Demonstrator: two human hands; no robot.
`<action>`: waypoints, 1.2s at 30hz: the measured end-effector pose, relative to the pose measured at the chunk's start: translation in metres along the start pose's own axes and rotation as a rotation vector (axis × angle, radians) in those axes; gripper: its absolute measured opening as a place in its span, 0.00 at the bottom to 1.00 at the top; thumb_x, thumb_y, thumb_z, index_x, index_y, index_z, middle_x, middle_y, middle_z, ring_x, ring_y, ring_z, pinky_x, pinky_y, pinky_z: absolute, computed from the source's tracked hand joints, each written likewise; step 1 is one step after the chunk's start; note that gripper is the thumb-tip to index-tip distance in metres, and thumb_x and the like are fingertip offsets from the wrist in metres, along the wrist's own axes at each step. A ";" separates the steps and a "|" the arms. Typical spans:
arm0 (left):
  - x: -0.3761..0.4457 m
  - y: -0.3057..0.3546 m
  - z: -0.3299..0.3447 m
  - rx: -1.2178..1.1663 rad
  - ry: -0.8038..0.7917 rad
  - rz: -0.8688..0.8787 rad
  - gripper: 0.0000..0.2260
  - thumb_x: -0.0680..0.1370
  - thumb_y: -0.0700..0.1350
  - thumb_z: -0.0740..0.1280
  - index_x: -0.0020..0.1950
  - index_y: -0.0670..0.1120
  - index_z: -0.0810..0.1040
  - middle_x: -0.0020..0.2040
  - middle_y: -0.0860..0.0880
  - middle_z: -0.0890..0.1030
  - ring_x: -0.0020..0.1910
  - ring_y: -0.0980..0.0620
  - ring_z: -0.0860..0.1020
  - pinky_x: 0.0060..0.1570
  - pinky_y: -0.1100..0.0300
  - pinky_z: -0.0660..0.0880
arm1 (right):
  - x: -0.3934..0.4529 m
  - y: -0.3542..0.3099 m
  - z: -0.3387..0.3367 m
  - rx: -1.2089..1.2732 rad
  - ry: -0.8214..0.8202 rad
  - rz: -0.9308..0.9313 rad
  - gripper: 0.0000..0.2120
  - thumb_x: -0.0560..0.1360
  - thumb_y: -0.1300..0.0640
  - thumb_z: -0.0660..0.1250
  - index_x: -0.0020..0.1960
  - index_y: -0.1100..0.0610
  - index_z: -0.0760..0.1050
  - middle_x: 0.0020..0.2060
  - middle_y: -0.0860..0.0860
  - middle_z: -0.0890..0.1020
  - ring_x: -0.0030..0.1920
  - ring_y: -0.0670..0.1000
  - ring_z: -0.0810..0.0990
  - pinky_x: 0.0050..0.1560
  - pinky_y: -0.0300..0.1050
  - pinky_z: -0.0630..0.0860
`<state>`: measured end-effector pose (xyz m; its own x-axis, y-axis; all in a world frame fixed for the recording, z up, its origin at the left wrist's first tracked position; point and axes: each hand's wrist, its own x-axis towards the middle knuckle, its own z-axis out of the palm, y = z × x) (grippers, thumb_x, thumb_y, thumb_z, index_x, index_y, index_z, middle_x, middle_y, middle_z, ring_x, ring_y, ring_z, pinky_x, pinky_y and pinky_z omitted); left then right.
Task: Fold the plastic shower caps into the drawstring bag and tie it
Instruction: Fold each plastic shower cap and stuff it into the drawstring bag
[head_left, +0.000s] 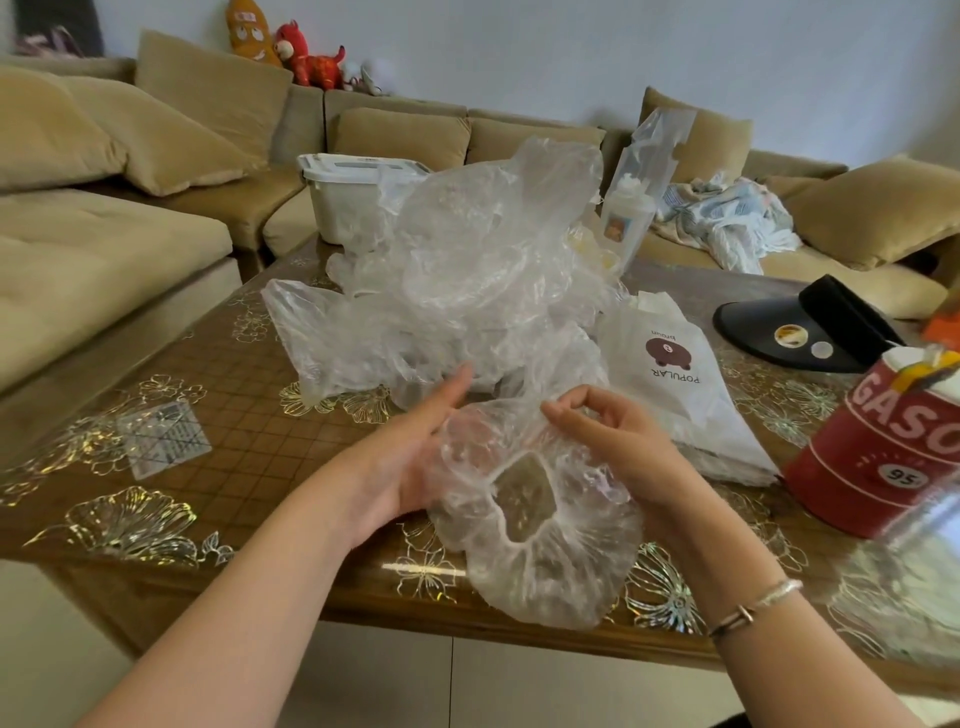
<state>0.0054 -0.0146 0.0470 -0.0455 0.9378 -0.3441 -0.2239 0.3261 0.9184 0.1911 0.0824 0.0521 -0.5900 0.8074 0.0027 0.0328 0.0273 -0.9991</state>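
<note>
Since it is thin clear film, shower cap: judged very light, limp, slippery, easily torn; it hangs over the table edge, between both hands.
Hold: best at the gathered elastic rim.
Right hand: pinching the cap's top edge.
Left hand: fingers spread, flat against the cap's side.
Pile of caps: just behind, crowding the space.
Drawstring bag: lies flat beside the pile.
Red tin: near the right wrist.

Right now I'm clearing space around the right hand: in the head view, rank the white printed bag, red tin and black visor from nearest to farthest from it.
From the right hand:
1. White printed bag, just beyond it.
2. Red tin, farther right.
3. Black visor, far right, behind.
</note>
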 end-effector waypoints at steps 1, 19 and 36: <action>-0.001 -0.001 0.004 0.092 0.037 0.004 0.28 0.69 0.64 0.69 0.59 0.45 0.80 0.58 0.45 0.83 0.55 0.43 0.83 0.62 0.43 0.76 | 0.001 0.002 -0.001 -0.029 0.060 0.006 0.11 0.72 0.52 0.72 0.46 0.59 0.78 0.38 0.53 0.84 0.39 0.50 0.81 0.52 0.46 0.79; 0.006 -0.025 0.001 1.011 0.790 0.512 0.07 0.82 0.50 0.63 0.47 0.48 0.74 0.33 0.52 0.74 0.26 0.57 0.69 0.25 0.64 0.63 | 0.007 0.026 0.010 -0.649 0.391 -0.054 0.14 0.79 0.57 0.65 0.61 0.51 0.65 0.34 0.50 0.78 0.29 0.50 0.75 0.31 0.48 0.75; 0.001 -0.040 -0.020 1.576 0.156 0.166 0.35 0.79 0.67 0.45 0.79 0.54 0.35 0.78 0.58 0.34 0.77 0.58 0.34 0.76 0.53 0.36 | -0.001 0.048 0.005 -1.414 -0.343 -0.128 0.33 0.79 0.34 0.40 0.79 0.44 0.34 0.77 0.39 0.37 0.76 0.41 0.32 0.77 0.53 0.33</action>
<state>-0.0052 -0.0295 0.0059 -0.0829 0.9854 -0.1485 0.9764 0.1101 0.1859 0.1896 0.0801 0.0041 -0.8027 0.5830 -0.1257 0.5956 0.7946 -0.1177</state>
